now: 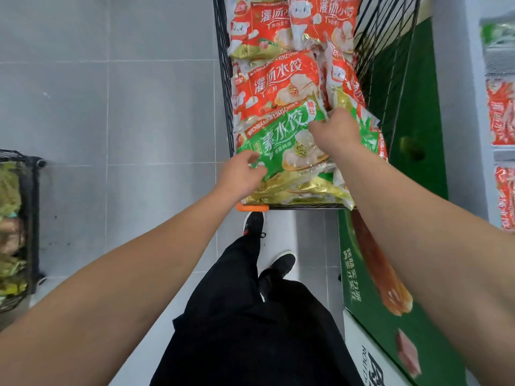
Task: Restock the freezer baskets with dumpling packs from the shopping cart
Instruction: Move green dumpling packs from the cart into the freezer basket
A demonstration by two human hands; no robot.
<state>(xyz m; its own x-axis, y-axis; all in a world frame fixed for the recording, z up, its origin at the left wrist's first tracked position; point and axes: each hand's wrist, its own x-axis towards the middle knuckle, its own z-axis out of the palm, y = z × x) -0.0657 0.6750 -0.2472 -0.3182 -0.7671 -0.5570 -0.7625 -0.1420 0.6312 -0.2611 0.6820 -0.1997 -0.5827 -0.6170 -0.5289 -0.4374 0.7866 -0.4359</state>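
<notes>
Head view, looking straight down: both hands are on the green dumpling pack [281,140] lying on top of the pile at the near end of the shopping cart [223,79]. The left hand [241,174] pinches the pack's corner at 7 o'clock, thumb on top. The right hand [334,129] has its fingers curled over the pack's edge at 3 o'clock — the fingertips are hidden underneath. Red dumpling packs [276,82] fill the cart toward 12 o'clock, running off the top edge. At 3 o'clock the freezer [498,112] is cut off by the frame, its contents blurred. At 9 o'clock a black wire basket [30,190] holds something greenish, hard to make out. Open grey floor [111,93] lies left of the cart — a green carton [390,316] crowds the right.
</notes>
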